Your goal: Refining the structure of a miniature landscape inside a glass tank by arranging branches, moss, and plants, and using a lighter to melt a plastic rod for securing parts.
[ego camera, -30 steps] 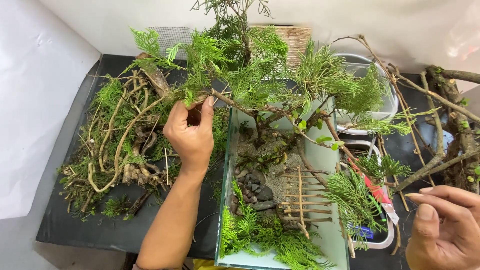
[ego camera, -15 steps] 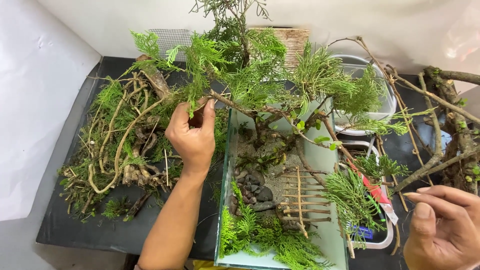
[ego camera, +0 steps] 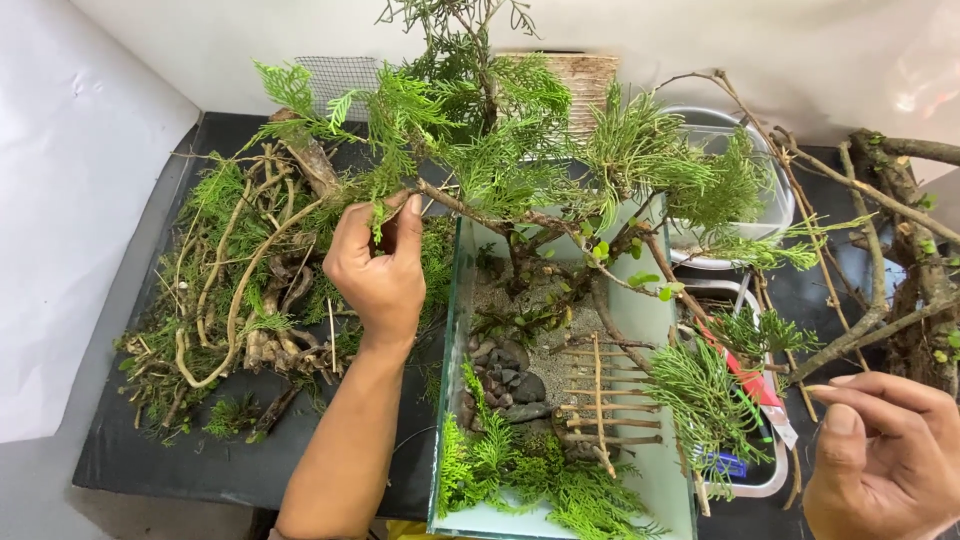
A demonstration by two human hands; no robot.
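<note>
Over 1 glass tank (ego camera: 452,380), 2 hands (ego camera: 378,268)

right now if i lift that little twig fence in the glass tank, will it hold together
The twig fence is thin sticks crossed on one upright, so probably very light but fragile. It may flex or come apart; the joints are too small to judge. It sits on gravel, so it likely lifts free.

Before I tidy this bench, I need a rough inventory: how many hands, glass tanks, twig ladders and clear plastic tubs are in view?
Hands: 2, left hand and right hand
Glass tank: 1
Twig ladder: 1
Clear plastic tub: 1
Total: 5
</note>
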